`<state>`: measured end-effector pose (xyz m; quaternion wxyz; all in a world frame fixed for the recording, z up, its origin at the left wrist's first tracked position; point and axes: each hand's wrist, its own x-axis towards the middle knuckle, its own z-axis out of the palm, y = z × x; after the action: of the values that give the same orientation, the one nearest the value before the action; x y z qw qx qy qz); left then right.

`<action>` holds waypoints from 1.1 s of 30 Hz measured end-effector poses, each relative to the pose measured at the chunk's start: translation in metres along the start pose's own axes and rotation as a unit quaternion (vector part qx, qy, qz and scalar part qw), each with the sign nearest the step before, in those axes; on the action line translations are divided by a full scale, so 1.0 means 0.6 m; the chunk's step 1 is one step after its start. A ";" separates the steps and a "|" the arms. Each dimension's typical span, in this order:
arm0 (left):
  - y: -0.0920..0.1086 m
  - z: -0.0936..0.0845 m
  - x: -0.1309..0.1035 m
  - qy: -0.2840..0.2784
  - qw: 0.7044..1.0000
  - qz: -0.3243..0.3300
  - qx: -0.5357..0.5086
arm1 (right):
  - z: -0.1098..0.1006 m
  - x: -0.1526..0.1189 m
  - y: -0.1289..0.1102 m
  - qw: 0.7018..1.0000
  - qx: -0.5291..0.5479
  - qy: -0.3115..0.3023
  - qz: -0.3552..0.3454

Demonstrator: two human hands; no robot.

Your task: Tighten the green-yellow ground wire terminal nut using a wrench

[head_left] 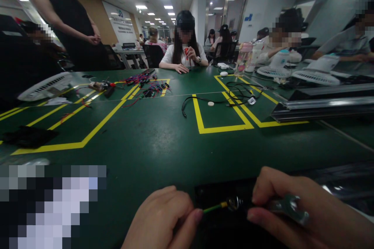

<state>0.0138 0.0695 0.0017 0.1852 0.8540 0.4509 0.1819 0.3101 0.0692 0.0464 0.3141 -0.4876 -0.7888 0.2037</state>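
My left hand point(165, 218) is closed in a pinch near the bottom edge, gripping a green wire point(212, 209). At the wire's tip a yellow terminal point(224, 204) meets a round shiny metal fitting point(233, 203), whose exact kind I cannot make out. A metal open-end wrench point(293, 208) lies in my right hand point(292, 206), its forked jaw showing behind the curled thumb and forefinger. Beneath both hands is a dark, glossy black part point(204, 190), mostly in shadow and partly hidden by them.
The green table point(157, 136) carries yellow tape outlines point(226, 129). Black cables point(204, 101) and a small white disc point(210, 103) lie ahead. Wire bundles point(152, 89) are at left, metal profiles point(324, 103) and white fans point(274, 70) at right. A person point(184, 46) sits opposite.
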 end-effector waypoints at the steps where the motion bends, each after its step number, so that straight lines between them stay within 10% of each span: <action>1: 0.001 -0.001 0.000 0.002 1.000 0.000 0.000 | 0.000 0.000 0.000 1.000 0.003 -0.005 0.002; 10: 0.001 -0.001 -0.001 0.008 1.000 -0.001 -0.009 | -0.003 0.051 -0.037 0.994 -0.042 -0.099 0.001; 24: 0.000 0.003 -0.001 -0.006 1.000 -0.006 -0.001 | -0.062 0.090 -0.023 0.944 -0.050 -0.264 -0.190; 33: -0.001 -0.002 0.000 -0.012 1.000 -0.007 -0.012 | -0.070 0.062 -0.013 0.986 0.071 -0.144 -0.053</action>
<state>0.0130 0.0701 0.0025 0.2025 0.8506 0.4523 0.1757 0.3222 0.0994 0.0927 0.2408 -0.3869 -0.8344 0.3100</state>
